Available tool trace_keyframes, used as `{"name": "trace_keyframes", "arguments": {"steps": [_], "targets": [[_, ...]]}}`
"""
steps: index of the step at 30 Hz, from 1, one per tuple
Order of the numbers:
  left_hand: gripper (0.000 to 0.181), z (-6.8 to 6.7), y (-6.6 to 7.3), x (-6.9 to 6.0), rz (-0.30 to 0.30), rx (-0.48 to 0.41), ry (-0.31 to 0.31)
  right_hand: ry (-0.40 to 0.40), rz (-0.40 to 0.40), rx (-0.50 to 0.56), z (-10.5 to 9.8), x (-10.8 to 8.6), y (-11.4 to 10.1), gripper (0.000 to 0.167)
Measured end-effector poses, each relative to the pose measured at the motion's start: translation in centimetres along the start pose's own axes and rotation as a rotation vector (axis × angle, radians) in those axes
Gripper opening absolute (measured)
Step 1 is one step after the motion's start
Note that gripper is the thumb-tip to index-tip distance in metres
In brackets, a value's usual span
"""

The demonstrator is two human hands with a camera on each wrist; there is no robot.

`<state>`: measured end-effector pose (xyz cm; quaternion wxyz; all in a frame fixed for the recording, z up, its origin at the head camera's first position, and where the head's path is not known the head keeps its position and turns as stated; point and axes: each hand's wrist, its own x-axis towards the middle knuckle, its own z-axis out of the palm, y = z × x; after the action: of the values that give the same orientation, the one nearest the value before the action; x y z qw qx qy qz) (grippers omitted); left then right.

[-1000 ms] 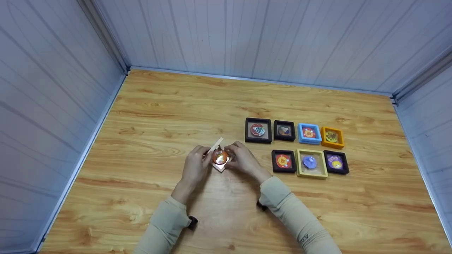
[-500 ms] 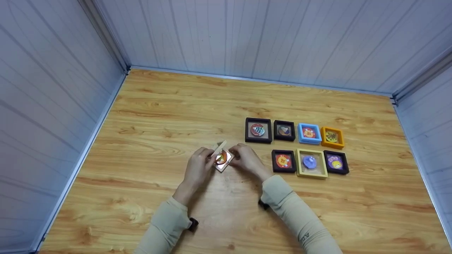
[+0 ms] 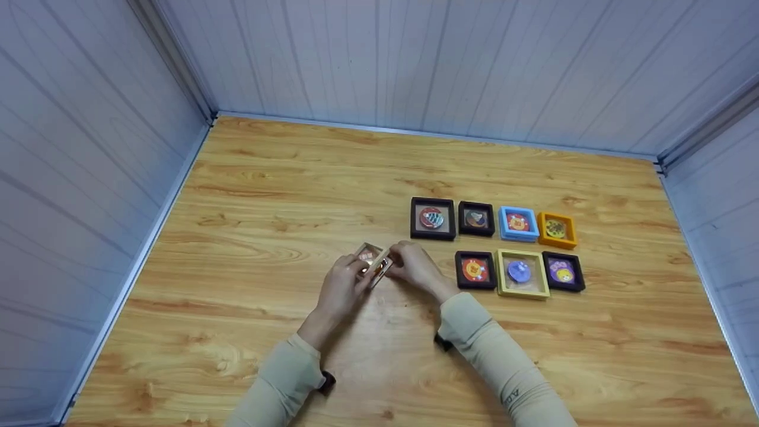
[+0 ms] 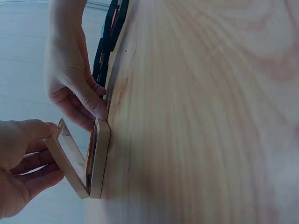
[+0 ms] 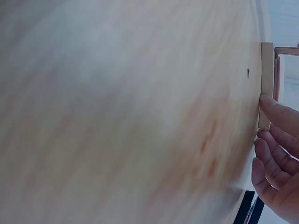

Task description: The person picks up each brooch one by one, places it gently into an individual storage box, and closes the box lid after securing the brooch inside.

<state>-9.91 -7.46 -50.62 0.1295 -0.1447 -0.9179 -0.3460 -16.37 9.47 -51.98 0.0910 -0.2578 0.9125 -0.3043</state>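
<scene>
A beige hinged display frame (image 4: 100, 158) lies on the table with its lid (image 4: 66, 163) tilted up at an angle from the base. Inside the base is a round orange-red badge, seen edge-on in the left wrist view and partly covered in the head view. My left hand (image 3: 341, 287) holds the lid by its raised edge, fingers behind it. On the base's corner, my right hand (image 3: 415, 267) pinches with thumb and fingers, keeping it against the tabletop. The right wrist view shows that thumb (image 5: 275, 109) on the base's side.
To the right, two rows of square frames hold round badges: several black ones, including a large black frame (image 3: 433, 236), a blue frame (image 3: 519, 237), an orange frame (image 3: 558, 242) and a yellow frame (image 3: 523, 293). Pale panel walls (image 3: 379, 59) bound the wooden table (image 3: 267, 178).
My left hand has swung the lid over toward the right, so it now leans above the base and badge. The right hand has shifted slightly at the frame's right corner.
</scene>
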Motion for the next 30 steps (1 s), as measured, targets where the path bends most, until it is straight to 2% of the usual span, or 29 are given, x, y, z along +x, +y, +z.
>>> {"name": "trace_keyframes", "arguments": {"steps": [5,15,25,30], "targets": [[0.013,0.5,0.1,-0.1,0.004,0.054,-0.042,-0.004,0.010,-0.005,0.0,0.1,-0.1,0.016],[0.013,1.2,0.1,-0.3,0.065,0.177,-0.096,-0.022,0.013,-0.017,-0.1,0.2,-0.1,0.024],[0.015,1.6,0.2,-0.4,0.139,0.323,-0.086,-0.002,-0.013,0.007,0.0,0.1,0.1,0.023],[0.016,1.7,0.2,-0.4,0.148,0.343,-0.082,0.010,-0.024,0.002,0.0,0.0,0.2,0.023]]}}
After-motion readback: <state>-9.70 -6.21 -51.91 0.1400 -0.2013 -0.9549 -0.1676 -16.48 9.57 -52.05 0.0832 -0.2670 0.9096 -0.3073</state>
